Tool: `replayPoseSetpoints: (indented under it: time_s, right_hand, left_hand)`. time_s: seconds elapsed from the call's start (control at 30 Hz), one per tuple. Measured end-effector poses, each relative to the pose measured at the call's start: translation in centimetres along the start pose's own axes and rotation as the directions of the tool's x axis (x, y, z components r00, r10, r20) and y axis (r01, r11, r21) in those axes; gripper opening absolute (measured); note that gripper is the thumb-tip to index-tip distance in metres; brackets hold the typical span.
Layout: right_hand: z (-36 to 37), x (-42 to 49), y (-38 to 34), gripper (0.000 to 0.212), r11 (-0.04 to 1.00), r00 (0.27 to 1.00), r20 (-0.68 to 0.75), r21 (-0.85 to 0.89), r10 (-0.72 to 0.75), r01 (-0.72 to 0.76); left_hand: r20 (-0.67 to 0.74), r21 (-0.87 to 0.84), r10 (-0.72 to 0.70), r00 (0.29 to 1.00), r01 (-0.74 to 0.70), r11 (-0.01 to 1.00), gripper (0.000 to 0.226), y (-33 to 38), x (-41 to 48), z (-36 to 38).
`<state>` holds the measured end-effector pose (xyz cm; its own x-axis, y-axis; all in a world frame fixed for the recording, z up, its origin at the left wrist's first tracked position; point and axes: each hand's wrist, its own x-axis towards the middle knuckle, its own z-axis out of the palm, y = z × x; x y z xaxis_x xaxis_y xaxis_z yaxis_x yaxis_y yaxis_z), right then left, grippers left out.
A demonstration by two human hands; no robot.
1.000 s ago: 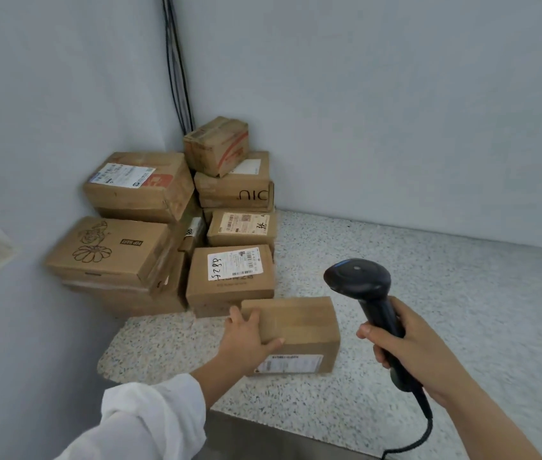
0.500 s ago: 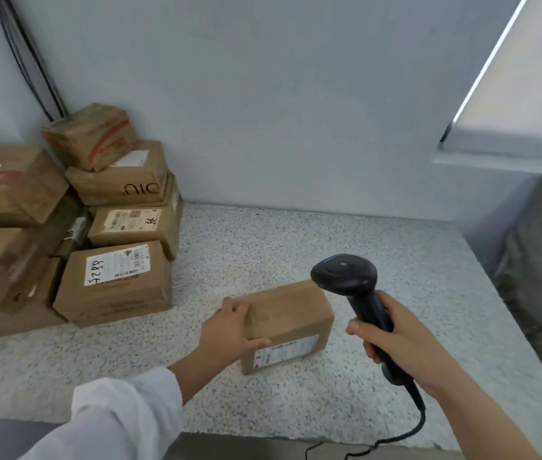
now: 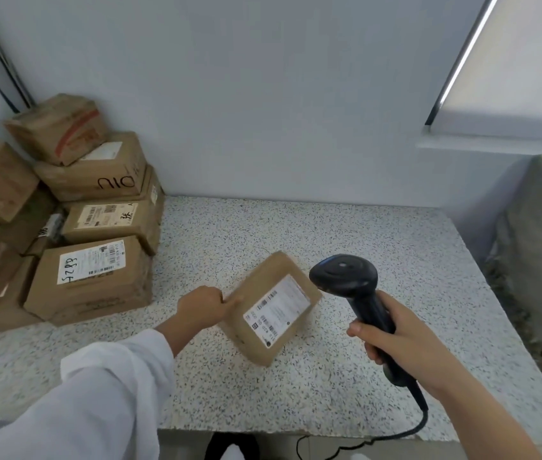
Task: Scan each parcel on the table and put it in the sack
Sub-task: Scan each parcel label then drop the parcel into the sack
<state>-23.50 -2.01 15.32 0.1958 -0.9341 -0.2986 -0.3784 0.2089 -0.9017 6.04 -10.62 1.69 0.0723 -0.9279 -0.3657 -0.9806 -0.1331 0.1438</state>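
Observation:
A small brown cardboard parcel (image 3: 271, 305) sits tilted on the speckled table (image 3: 345, 240), its white label facing up. My left hand (image 3: 204, 308) grips its left edge, fingers behind the box. My right hand (image 3: 399, 340) is closed around the handle of a black barcode scanner (image 3: 345, 275), whose head hovers just right of the parcel's label. The grey-green sack (image 3: 541, 260) stands beyond the table's right edge.
A pile of several brown parcels (image 3: 93, 277) fills the table's left corner against the wall. The scanner's black cable (image 3: 379, 438) hangs off the front edge. A window sill (image 3: 495, 144) juts out at the upper right.
My left hand has tipped the parcel so its label now faces up instead of forward. The view has swung right, showing more of the sack. The scanner stays beside the parcel.

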Motion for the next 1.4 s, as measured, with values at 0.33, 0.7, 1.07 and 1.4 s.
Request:
replayPoseSetpoints:
  time_s: [0.33,0.7,1.07,1.4]
  right_hand:
    - [-0.1,1.2,-0.2,0.017,0.999,0.999,-0.018,-0.003,0.033,-0.033]
    - [-0.2,0.8,1.4,0.017,0.992,0.999,0.035,-0.119,0.038,-0.034]
    - [-0.1,-0.9,3.9,0.018,0.965,0.990,0.088,-0.246,0.111,-0.086]
    - [-0.5,-2.4,3.4,0.019,0.978,0.986,0.150,-0.203,0.080,-0.049]
  left_hand:
    - [-0.078,-0.132,-0.037,0.996,0.027,0.991,0.075,1.7,0.3,2.2]
    - [0.070,-0.332,-0.055,0.996,0.075,0.940,0.138,4.6,-3.3,6.3]
    - [-0.022,-0.376,-0.070,0.997,0.057,0.925,0.136,4.6,-3.0,6.9]
    - [-0.040,-0.381,-0.069,0.997,0.049,0.923,0.132,4.4,-2.6,7.1]
